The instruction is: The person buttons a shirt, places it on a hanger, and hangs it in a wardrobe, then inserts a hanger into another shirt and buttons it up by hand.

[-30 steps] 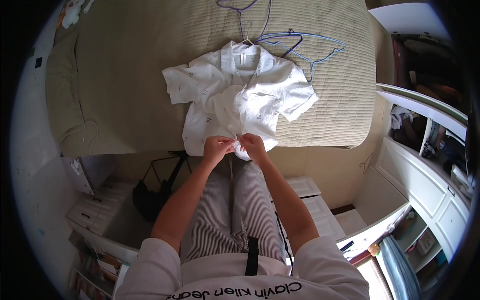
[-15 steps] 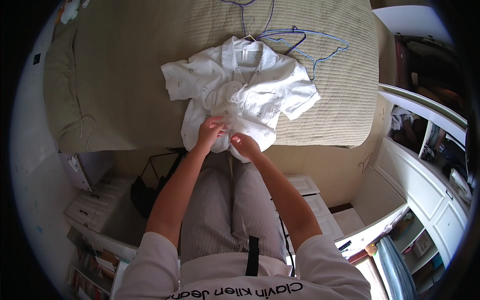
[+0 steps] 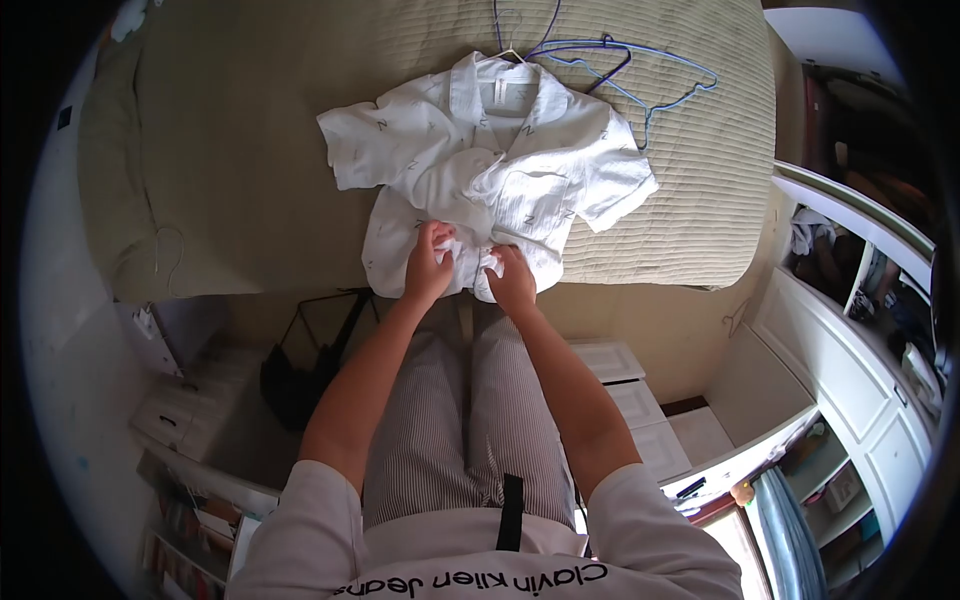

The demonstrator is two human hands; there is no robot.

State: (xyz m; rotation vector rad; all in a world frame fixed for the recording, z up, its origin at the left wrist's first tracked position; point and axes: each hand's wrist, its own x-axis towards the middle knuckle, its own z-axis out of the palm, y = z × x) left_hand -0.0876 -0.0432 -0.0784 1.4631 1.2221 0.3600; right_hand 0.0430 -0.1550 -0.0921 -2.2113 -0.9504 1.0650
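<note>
A white short-sleeved shirt point(image 3: 530, 190) with small dark marks lies front up on the bed, its collar away from me and a hanger's hook showing above the neck. My left hand point(image 3: 430, 262) pinches the front edge of the shirt on the left of the opening, low down. On the other side of the opening my right hand point(image 3: 512, 277) has its fingers closed on the cloth near the hem. The shirt's front is bunched between and above my hands.
Blue and purple hangers point(image 3: 650, 105) lie on the ribbed bedspread point(image 3: 690, 220) at the shirt's upper right. Open wardrobe shelves point(image 3: 825, 240) with clothes stand at the right. A black bag point(image 3: 290, 385) is below the bed at the left.
Both hands came apart from their pinch at the hem, moved up a little and now hold the cloth on either side of the opening. The view has shifted slightly.
</note>
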